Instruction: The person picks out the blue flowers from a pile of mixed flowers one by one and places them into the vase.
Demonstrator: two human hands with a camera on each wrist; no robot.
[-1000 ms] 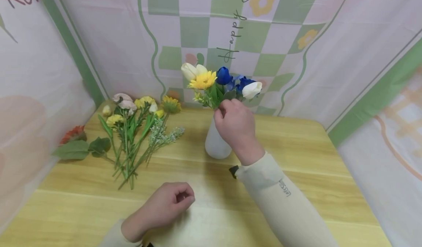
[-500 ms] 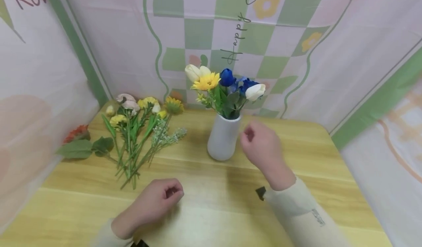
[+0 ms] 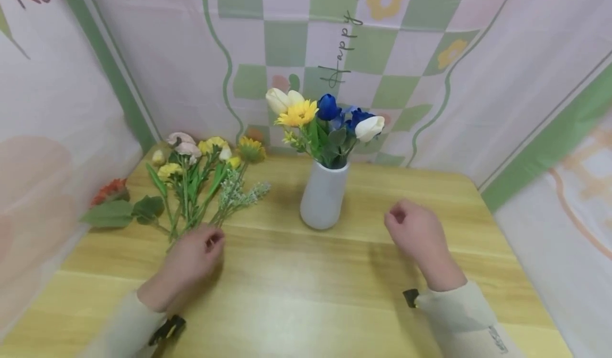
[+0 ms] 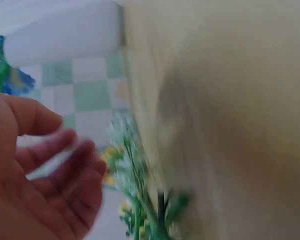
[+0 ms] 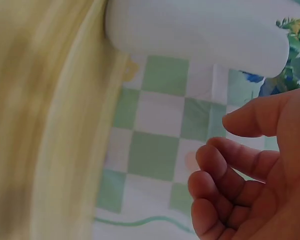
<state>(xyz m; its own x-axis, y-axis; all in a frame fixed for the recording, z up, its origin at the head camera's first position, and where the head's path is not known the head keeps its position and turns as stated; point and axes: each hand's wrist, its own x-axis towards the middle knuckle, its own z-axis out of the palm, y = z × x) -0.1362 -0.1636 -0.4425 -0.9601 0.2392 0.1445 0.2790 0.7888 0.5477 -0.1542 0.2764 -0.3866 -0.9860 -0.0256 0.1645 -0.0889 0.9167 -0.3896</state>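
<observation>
A rounded-corner wood-grain table point(image 3: 296, 289) stands before a far fabric backdrop point(image 3: 177, 44) printed with green-and-white checks, yellow flowers and "Happy". Printed left drape point(image 3: 48, 92) and right drape point(image 3: 545, 246) flank it. Soft light glints on the near tabletop.

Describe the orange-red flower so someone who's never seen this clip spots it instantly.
On the wooden table, look left of the white vase to the loose flowers. The orange-red flower lies at their far left, by the table's edge. It alone among them has an orange-red bloom, set beside broad green leaves.
</observation>
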